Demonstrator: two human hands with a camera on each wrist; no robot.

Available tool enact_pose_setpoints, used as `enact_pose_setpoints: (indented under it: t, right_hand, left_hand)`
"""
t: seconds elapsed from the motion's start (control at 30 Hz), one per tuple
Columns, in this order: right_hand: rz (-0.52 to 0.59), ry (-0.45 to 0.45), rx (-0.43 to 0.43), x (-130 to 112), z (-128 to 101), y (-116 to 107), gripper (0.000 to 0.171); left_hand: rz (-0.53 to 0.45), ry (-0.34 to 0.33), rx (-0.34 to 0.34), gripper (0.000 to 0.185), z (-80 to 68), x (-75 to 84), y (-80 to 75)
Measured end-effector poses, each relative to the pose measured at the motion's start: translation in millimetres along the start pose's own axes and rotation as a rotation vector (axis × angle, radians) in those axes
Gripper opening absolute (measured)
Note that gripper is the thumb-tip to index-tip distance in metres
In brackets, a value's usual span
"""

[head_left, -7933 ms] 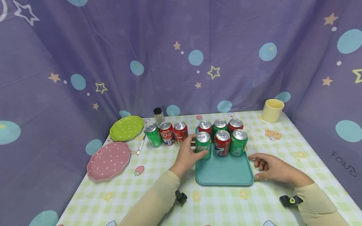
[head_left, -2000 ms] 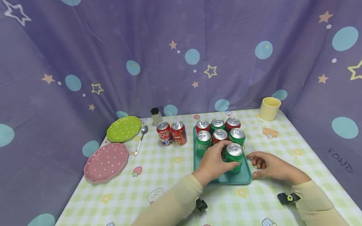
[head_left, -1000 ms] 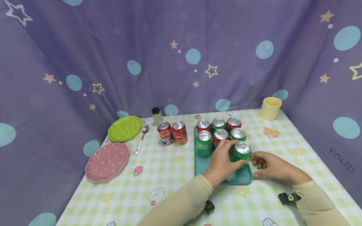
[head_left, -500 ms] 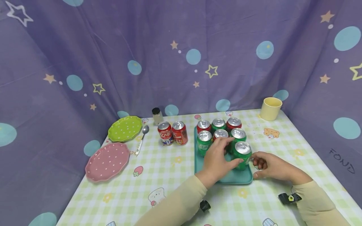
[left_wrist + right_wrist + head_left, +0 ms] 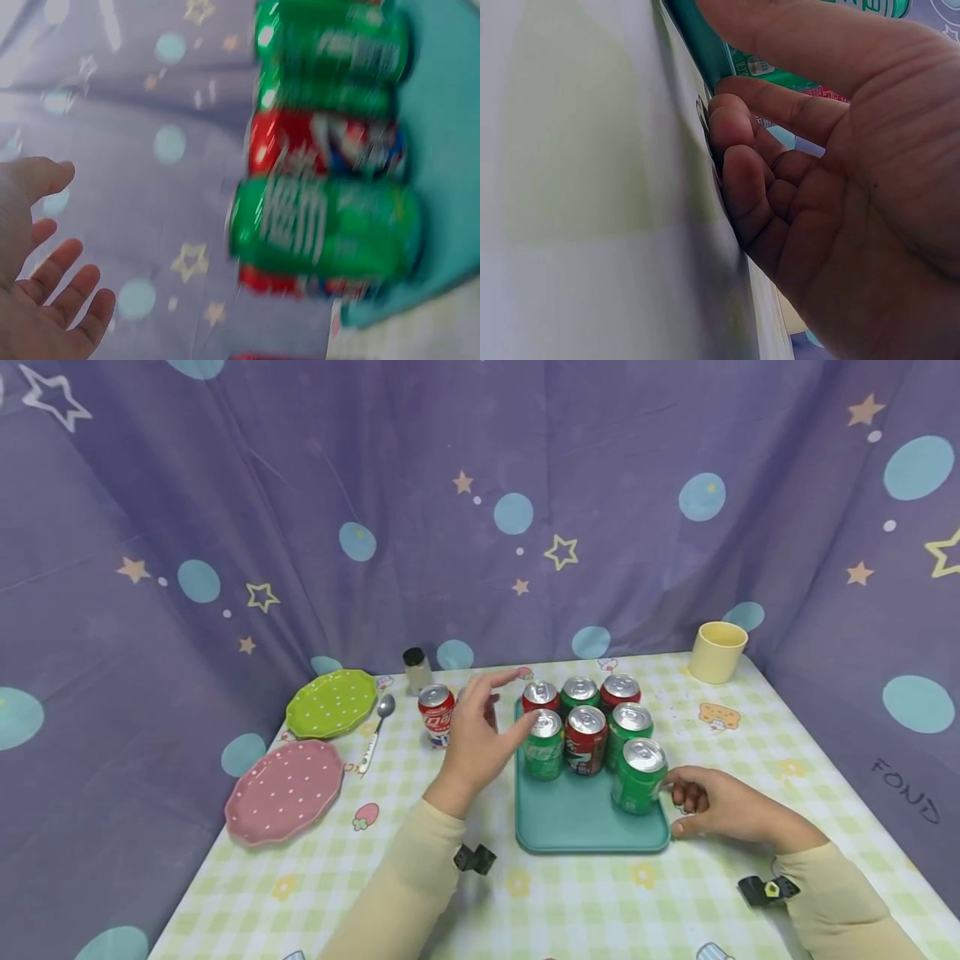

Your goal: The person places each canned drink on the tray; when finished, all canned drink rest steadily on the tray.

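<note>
The left hand (image 5: 474,735) is pulling away from the green can (image 5: 638,775) it set at the tray's (image 5: 592,827) near right corner, fingers spread and empty, and is now nearing the red cans (image 5: 437,713) on the bench (image 5: 420,860). The right hand (image 5: 716,803) is resting beside the tray, fingers loosely curled, gripping nothing.
</note>
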State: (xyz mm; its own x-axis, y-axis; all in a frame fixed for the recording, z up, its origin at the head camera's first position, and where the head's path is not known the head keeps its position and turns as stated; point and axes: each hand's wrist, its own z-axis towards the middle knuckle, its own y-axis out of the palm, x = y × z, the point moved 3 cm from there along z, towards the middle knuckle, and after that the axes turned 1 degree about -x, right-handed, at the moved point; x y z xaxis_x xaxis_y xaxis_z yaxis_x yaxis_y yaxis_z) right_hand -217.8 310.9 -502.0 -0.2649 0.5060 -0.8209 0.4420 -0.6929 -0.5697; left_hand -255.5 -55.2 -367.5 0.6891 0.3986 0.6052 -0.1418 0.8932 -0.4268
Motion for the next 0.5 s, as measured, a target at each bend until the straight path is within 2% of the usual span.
enact_pose_setpoints:
  t: [0.2, 0.3, 0.5]
  right_hand:
    - [-0.002, -0.012, 0.003, 0, -1, 1, 0.057]
    - [0.002, -0.013, -0.001, -1, -1, 1, 0.057]
    - [-0.007, -0.014, 0.001, -1, -1, 0, 0.057]
  left_hand:
    - [-0.014, -0.056, 0.120, 0.050, 5.7, -36.7, -41.6]
    - [0.001, -0.097, 0.155, 0.049, 5.3, -58.8, -60.4]
    - [0.037, -0.247, 0.187, 0.051, -2.7, -101.2, -84.5]
